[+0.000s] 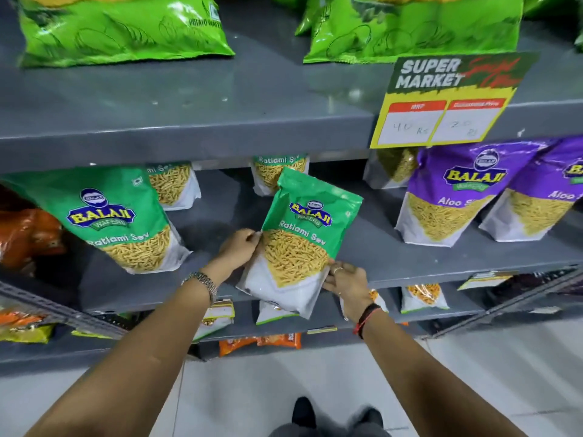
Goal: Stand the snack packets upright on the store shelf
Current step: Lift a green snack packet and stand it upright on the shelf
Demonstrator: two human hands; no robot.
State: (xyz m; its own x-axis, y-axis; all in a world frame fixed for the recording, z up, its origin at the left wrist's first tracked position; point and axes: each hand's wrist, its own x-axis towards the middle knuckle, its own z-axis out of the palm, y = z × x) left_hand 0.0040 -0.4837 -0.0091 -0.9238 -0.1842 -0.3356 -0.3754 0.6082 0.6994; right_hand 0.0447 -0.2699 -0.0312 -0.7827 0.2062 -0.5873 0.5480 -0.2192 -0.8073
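A green and white Ratlami Sev packet (307, 234) is held tilted at the front edge of the grey middle shelf (410, 260). My left hand (238, 250) grips its left edge and my right hand (345, 277) grips its lower right corner. Its bottom hangs past the shelf edge. Another Ratlami Sev packet (116, 219) stands leaning at the left of the same shelf. Two more green packets (176, 187) (277, 171) stand further back, partly hidden by the shelf above.
Purple Aloo Sev packets (451, 197) stand at the right of the middle shelf. Bright green wafer bags (123, 26) lie on the upper shelf, where a yellow price sign (441, 118) hangs. Orange packets (25, 234) are at far left. Lower shelves hold small packets above a pale floor.
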